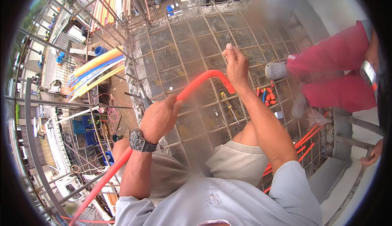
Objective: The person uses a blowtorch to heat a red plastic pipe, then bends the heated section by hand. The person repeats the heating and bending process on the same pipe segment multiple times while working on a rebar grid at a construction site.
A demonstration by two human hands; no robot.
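My left hand [159, 117], with a dark watch on its wrist, is closed round an orange-red plastic conduit pipe [200, 81]. The pipe runs from the lower left, past my forearm, and curves over into a hooked bend. Its cut end [231, 90] points down beside my right wrist. My right hand [237, 64] is raised just beyond that bend, fingers curled and thumb side up. Whatever it may pinch is hidden. Below the bend, a yellow-handled screwdriver [223, 95] lies on the rebar grid [192, 34].
Small orange fittings [267, 97], one blue, lie to the right. Another person in pink trousers [335, 62] and grey clogs [276, 70] stands there. More orange pipes [304, 142] lie at lower right. Scaffolding bars [73, 102] border the drop on the left, above bundled coloured pipes [96, 68].
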